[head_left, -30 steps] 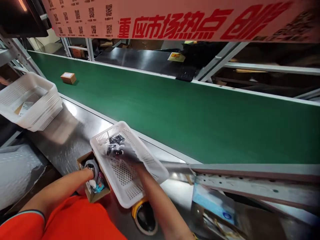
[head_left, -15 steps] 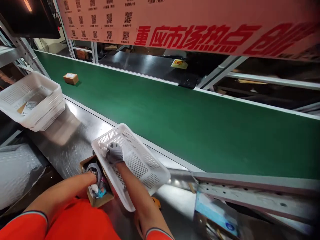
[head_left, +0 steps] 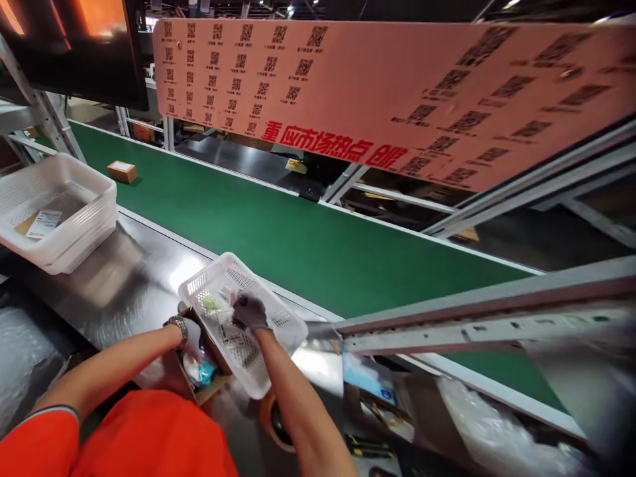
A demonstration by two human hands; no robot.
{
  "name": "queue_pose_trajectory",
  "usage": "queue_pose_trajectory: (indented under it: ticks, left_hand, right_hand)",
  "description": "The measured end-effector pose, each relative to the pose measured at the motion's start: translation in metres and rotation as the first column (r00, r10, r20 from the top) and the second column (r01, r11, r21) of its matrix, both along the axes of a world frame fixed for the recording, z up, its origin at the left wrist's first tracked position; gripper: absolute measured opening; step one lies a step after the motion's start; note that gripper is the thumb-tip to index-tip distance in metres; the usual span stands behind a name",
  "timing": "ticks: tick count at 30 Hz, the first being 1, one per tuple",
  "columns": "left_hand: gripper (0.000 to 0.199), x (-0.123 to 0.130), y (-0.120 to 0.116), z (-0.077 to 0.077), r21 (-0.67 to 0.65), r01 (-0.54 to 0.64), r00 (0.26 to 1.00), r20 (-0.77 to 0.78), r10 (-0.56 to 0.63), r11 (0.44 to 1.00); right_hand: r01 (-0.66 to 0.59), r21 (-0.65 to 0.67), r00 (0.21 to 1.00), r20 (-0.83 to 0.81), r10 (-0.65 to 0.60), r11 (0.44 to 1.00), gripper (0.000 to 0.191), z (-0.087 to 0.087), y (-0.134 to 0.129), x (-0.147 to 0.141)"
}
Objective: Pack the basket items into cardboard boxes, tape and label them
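Note:
My right hand [head_left: 250, 311], in a grey glove with dark fingertips, is over the white perforated plastic basket [head_left: 293, 324]. Its fingers are curled in beside a see-through wrapping [head_left: 227, 297]; what they grip is too blurred to make out. A small pale-green item [head_left: 211, 303] lies at the basket's left end. My left hand [head_left: 193, 339], gloved and with a watch at the wrist, reaches down into an open cardboard box [head_left: 211, 392] against the basket's near side. White and blue packets [head_left: 203, 371] lie under its fingers, which are partly hidden.
Beyond the metal worktop [head_left: 134, 265] runs a green conveyor belt [head_left: 278, 225] carrying a small carton [head_left: 122, 171]. Stacked white baskets [head_left: 94, 225] stand at left. A tape roll [head_left: 275, 424] sits by my right forearm. A metal rail [head_left: 447, 318] and a QR-code board [head_left: 348, 86] border the space.
My right hand has moved right within the basket, and the pale-green item now shows at its left end. My left hand stays at the box. The view has tilted up and turned right.

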State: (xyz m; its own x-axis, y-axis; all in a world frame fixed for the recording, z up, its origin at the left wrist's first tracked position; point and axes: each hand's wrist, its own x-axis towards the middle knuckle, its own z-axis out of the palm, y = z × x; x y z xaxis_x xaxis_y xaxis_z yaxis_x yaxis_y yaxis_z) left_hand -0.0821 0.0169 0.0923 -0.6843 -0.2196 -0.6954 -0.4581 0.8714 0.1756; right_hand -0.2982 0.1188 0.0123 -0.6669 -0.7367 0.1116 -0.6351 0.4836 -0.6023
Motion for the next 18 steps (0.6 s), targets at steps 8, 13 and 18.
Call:
queue_pose_trajectory:
  ticks: [8,13,18]
  left_hand:
    - [0.039,0.076,-0.029,0.03,0.125,-0.134,0.895,-0.412,0.174,0.983]
    - [0.038,0.118,-0.058,0.027,0.423,-0.345,0.543,-0.638,0.546,0.838]
    - [0.025,0.121,-0.053,0.017,0.23,-0.178,0.715,-0.638,0.286,0.957]
  right_hand:
    - [-0.049,-0.236,0.994,0.087,0.072,0.97,0.016,0.069,0.054,0.066]
    - [0.01,-0.12,0.988,-0.149,-0.028,0.993,0.01,0.073,0.036,0.167]
    - [-0.089,0.007,0.949,-0.303,0.087,0.996,0.063,0.027,0.018,0.219]
